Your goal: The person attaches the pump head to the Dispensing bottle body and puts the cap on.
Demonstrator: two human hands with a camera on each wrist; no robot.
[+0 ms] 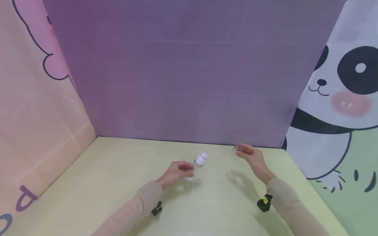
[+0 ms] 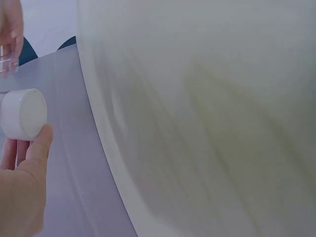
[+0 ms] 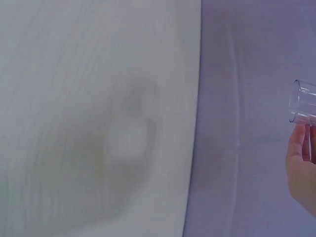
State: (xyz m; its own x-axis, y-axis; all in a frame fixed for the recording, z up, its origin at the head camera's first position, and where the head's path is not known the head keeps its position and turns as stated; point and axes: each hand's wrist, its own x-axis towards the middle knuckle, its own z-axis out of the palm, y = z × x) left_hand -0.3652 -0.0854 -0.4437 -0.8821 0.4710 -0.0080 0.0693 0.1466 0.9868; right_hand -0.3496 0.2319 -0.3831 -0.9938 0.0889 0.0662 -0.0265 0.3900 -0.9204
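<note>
My left hand pinches a short white round cap between thumb and fingers, held above the table. Its flat face shows in the left wrist view, while its far side is cut off by the frame edge. On the tabletop just beyond that hand is a small white piece with a rounded knob, a dark or clear rim around its base. At the right, my right hand grips a clear plastic cylinder by its side, raised over the table's far edge. Only part of the cylinder is inside the right wrist view.
The pale wooden table ends at a purple cloth backdrop. Printed cloth walls stand on both sides, with a panda on the right one. Each sleeve carries a small black device near the wrist.
</note>
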